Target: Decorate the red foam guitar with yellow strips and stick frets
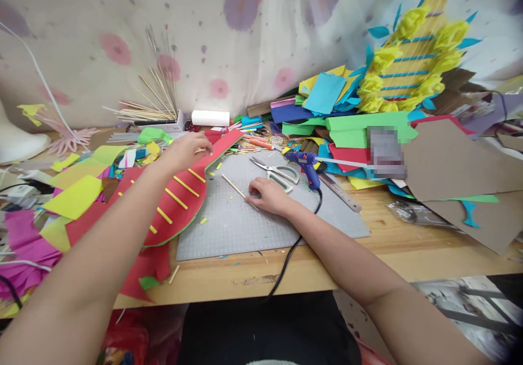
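Note:
My left hand (190,150) is over the red paper guitar shape (192,204), close to where its neck begins. Its fingers are loosely bent and somewhat apart, with nothing visible between them. Short yellow strips (176,198) cross the guitar's body in a row, and a green edge shows under the red. On the grey cutting mat (220,234), my right hand (267,195) has its fingers closed on one end of a thin wooden stick (233,185), which lies slanted. White-handled scissors (280,173) lie half open just beyond that hand, beside a blue glue gun (307,168).
The glue gun's black cord (286,267) runs under my right forearm to the table edge. A metal ruler (341,193) lies at the mat's right. Paper scraps (77,196) crowd the left; cardboard (453,158) lies right. A yellow-flowered guitar (408,65) stands behind.

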The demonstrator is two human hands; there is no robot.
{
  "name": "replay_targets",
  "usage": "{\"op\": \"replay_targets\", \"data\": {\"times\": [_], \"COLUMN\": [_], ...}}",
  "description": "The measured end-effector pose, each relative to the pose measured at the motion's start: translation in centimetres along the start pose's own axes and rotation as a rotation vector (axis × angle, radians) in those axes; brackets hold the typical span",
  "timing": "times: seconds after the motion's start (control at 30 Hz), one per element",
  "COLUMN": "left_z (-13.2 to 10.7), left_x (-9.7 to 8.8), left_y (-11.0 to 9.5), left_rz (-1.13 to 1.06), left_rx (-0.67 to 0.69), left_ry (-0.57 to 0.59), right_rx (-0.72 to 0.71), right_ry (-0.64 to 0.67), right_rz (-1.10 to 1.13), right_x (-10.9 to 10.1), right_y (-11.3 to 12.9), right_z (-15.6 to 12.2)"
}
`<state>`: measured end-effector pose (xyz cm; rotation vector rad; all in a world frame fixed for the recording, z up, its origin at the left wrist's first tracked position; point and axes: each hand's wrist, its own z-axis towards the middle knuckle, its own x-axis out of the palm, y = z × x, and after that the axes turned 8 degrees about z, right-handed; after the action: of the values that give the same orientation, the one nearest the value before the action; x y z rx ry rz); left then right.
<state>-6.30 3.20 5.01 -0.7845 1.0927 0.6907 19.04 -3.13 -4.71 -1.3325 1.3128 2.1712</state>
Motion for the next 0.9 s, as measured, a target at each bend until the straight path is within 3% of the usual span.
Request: {"op": "replay_targets", "data": {"times": [0.13,0.33,0.67,0.9], "left_z": [0.3,0.8,0.3,0.3], "left_x": [1.5,2.2,2.1,2.0], "left_y": [3.4,3.7,4.1,4.8], "left_rz": [0.217,0.319,0.322,0.339], "left_rx": [0.035,0.028,0.009,0.012], "left_ry": [0.215,0.311,0.327,0.301], "right_rx": [-0.010,-0.023,-0.016,0.011], "right_ry": [0.007,-0.001,0.006,0.078], "right_rz": [0.016,0.014,-0.029,-0.122], "right_x": [-0.1,0.2,0.0,0.1], "right_y": [-0.1,-0.5,-0.1,1.2], "right_z": [0.0,0.1,0.1,-0.1]}}
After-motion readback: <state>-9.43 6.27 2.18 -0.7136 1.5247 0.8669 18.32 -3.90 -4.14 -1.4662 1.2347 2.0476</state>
